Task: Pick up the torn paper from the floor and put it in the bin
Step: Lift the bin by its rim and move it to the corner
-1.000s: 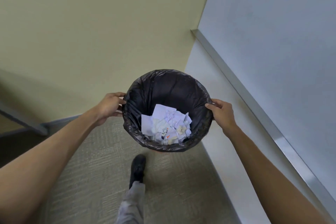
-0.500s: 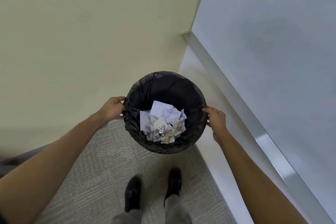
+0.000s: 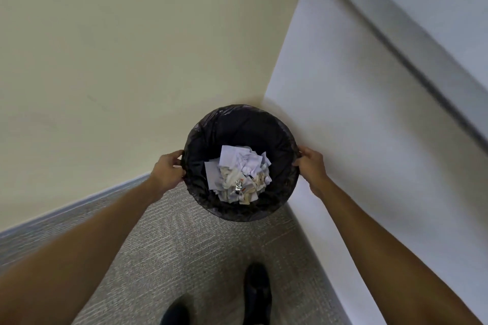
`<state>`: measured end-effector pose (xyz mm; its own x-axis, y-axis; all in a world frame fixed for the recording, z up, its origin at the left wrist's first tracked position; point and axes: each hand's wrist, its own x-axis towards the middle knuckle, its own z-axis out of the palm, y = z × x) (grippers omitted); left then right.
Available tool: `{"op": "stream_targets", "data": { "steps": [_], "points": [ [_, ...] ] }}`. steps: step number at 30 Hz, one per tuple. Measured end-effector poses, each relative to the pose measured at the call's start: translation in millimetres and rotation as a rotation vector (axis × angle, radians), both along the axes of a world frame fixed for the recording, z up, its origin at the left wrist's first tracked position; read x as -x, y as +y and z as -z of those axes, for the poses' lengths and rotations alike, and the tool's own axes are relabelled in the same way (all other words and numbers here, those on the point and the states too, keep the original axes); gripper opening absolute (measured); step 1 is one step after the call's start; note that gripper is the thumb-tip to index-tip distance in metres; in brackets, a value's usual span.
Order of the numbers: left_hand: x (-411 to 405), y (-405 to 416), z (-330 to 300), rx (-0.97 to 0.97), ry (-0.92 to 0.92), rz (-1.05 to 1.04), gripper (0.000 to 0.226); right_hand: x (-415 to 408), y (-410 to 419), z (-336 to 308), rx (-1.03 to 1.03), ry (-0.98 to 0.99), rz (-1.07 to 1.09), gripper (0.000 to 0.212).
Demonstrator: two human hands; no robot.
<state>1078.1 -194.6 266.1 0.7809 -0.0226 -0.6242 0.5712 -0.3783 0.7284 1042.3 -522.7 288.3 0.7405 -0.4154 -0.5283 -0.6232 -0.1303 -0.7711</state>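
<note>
The left hand [image 3: 169, 171] curls its fingers round the left rim of the bin [image 3: 200, 192], which is lined with a black bag. Inside it the torn paper [image 3: 240, 177] lies in a crumpled heap. The right hand [image 3: 311, 169] grips the right rim, just beside the white panel [image 3: 343, 113]. Two black shoes [image 3: 257, 295] stand near on the carpet [image 3: 184, 240].
</note>
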Motion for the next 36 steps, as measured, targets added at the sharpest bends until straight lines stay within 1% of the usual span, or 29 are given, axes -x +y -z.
{"op": "stream_targets", "data": {
  "steps": [4, 8, 14, 18, 20, 23, 24, 26, 27, 29, 31, 33, 36],
  "points": [
    [-21, -9, 71, -0.018, -0.007, -0.006, 0.064, -15, -14, 68, -0.072, 0.036, 0.02, 0.035],
    [-31, -16, 110, -0.025, -0.013, -0.012, 0.065, -25, -20, 109, -0.112, 0.037, 0.058, 0.03],
    [-46, -15, 147, -0.069, -0.057, 0.01, 0.068, -35, -24, 138, -0.139, 0.033, 0.073, 0.021],
    [-54, -21, 151, -0.078, -0.094, 0.026, 0.065, -40, -26, 148, -0.135, 0.003, 0.061, 0.024],
    [-57, -23, 146, -0.115, -0.1, 0.082, 0.064, -39, -26, 147, -0.123, -0.016, 0.036, 0.026],
    [-52, -26, 124, -0.192, -0.114, 0.216, 0.062, -34, -21, 136, -0.034, -0.022, -0.052, 0.028],
    [-48, -28, 113, -0.203, -0.121, 0.247, 0.061, -31, -19, 127, 0.001, -0.014, -0.086, 0.032],
    [-37, -31, 84, -0.231, -0.148, 0.259, 0.06, -26, -10, 100, 0.087, -0.003, -0.119, 0.044],
    [-32, -30, 68, -0.253, -0.167, 0.26, 0.058, -24, -5, 83, 0.115, -0.013, -0.135, 0.045],
    [-21, -25, 31, -0.297, -0.223, 0.272, 0.058, -21, 8, 45, 0.151, -0.046, -0.189, 0.044],
    [-13, -13, -10, -0.34, -0.324, 0.305, 0.057, -17, 23, 2, 0.218, -0.09, -0.276, 0.045],
    [-11, 0, -60, -0.39, -0.431, 0.342, 0.054, -16, 38, -46, 0.307, -0.148, -0.349, 0.049],
    [-11, 21, -147, -0.373, -0.598, 0.303, 0.046, -16, 62, -131, 0.416, -0.276, -0.393, 0.058]
  ]
}}
